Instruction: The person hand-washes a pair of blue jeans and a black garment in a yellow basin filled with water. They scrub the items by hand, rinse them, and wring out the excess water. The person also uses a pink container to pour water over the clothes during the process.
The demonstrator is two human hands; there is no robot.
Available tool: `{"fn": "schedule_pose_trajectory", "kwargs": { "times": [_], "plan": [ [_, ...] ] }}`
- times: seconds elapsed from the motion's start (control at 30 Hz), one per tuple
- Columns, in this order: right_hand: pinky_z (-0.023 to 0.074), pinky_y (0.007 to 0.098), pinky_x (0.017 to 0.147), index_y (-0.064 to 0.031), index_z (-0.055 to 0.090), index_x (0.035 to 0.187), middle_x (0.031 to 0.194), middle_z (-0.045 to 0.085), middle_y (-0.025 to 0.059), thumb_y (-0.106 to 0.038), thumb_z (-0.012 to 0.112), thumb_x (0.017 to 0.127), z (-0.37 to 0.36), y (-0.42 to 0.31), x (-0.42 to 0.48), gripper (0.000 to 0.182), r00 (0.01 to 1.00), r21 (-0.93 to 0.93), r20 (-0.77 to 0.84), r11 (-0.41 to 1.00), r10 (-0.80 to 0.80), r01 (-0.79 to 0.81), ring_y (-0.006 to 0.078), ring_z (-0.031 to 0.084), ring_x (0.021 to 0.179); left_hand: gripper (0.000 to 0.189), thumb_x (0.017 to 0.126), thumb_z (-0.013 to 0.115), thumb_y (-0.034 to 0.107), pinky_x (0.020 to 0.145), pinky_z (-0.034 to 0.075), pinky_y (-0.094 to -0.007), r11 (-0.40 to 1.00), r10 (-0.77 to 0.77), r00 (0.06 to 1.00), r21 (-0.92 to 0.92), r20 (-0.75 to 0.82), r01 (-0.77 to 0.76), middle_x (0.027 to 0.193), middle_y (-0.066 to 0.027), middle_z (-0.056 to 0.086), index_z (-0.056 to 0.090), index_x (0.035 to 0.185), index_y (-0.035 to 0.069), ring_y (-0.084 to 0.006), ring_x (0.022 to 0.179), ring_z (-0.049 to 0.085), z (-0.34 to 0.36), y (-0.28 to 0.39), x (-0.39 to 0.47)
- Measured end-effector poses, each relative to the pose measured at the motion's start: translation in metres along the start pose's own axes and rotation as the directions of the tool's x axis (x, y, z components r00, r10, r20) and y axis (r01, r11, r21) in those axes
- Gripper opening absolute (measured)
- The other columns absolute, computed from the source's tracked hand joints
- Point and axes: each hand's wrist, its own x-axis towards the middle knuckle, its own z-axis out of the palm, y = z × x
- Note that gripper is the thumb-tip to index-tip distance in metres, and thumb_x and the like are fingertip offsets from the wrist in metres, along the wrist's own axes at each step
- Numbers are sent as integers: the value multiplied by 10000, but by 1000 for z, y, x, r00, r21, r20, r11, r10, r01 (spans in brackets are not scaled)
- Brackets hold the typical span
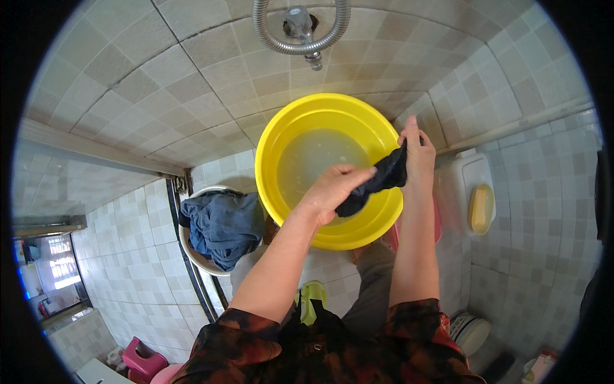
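A dark wet-looking cloth [383, 173] is stretched between my two hands, over the right side of a yellow plastic basin [268, 158]. My left hand [333, 189] pinches its lower left part, thumb on top. Near the basin's right rim, my right hand [418, 152] grips the other end, with the thumb pointing up. Cloudy water [316, 158] fills the bottom of the basin, and pale patches float on it. Some of the water is hidden behind my left hand and the cloth.
Left of the basin, a whitish tub [201, 263] holds blue-grey clothes [223, 225]. A yellow soap dish [481, 209] rests on a white container at the right. A pink basin [437, 221] is partly hidden behind my right forearm. Above hangs a metal hose [300, 48] by a tap [298, 21].
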Motion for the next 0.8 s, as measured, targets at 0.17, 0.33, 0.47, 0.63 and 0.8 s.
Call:
{"fn": "schedule_pose_trajectory", "kwargs": {
  "times": [0.17, 0.33, 0.47, 0.63, 0.8],
  "plan": [
    [486, 352, 930, -66, 667, 1063, 1047, 674, 110, -210, 820, 760, 41, 32, -68, 369, 782, -187, 484, 826, -394, 532, 269, 646, 1020, 91, 934, 618, 177, 748, 538, -334, 824, 183, 913, -449, -365, -345, 903, -47, 648, 622, 924, 86, -170, 817, 630, -48, -48, 51],
    [535, 502, 713, -24, 651, 779, 747, 669, 210, -316, 686, 868, 53, 57, -53, 307, 827, -573, 310, 602, -469, 556, 399, 685, 769, 243, 991, 506, 344, 751, 507, -337, 701, 156, 966, -666, -207, -256, 919, -43, 618, 618, 1006, 129, -187, 845, 598, -18, -67, 58],
    [528, 488, 602, 22, 649, 782, 701, 654, 263, -406, 585, 945, 36, 55, -48, 462, 926, -692, 155, 631, -343, 350, 429, 664, 657, 259, 1018, 498, 368, 636, 496, -305, 799, -126, 926, -590, -356, -118, 790, 4, 588, 635, 1033, 148, -143, 693, 580, 9, -66, 57],
    [505, 468, 637, -22, 669, 772, 732, 648, 246, -374, 668, 900, 78, 69, -116, 375, 784, -581, 453, 527, -424, 620, 418, 660, 700, 327, 1042, 441, 344, 745, 538, -328, 529, 362, 932, -820, -13, -217, 1019, -61, 654, 613, 1138, 83, -180, 893, 632, -72, -104, 66],
    [509, 460, 651, -3, 666, 772, 752, 650, 258, -418, 634, 921, 75, 89, -45, 442, 932, -785, 261, 507, -250, 356, 422, 664, 725, 358, 1028, 468, 389, 788, 550, -364, 610, -75, 970, -780, -231, -138, 1044, -77, 677, 628, 1126, 85, -216, 938, 651, -33, -92, 76]
  ]
}}
